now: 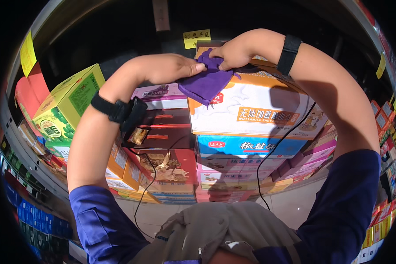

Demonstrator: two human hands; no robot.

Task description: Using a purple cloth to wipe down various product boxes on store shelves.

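A purple cloth point(207, 84) hangs over the upper left corner of a white and orange carton point(268, 99). My left hand point(176, 68) pinches the cloth's left side, its thumb pointing right and its other fingers mostly hidden. My right hand point(236, 52) grips the cloth's upper right part, just above the carton's top edge. The carton sits on a blue box point(246, 146), on top of a stack of pink boxes point(233, 163). Black bands circle both my wrists, and thin cables run down from them.
Dark red gift boxes point(169, 127) stand left of the stack, with a small gold packet point(138, 136) on one. A yellow-green carton point(70, 99) is farther left. A yellow paper label point(196, 38) hangs behind my hands. Shelves of packaged goods line both sides.
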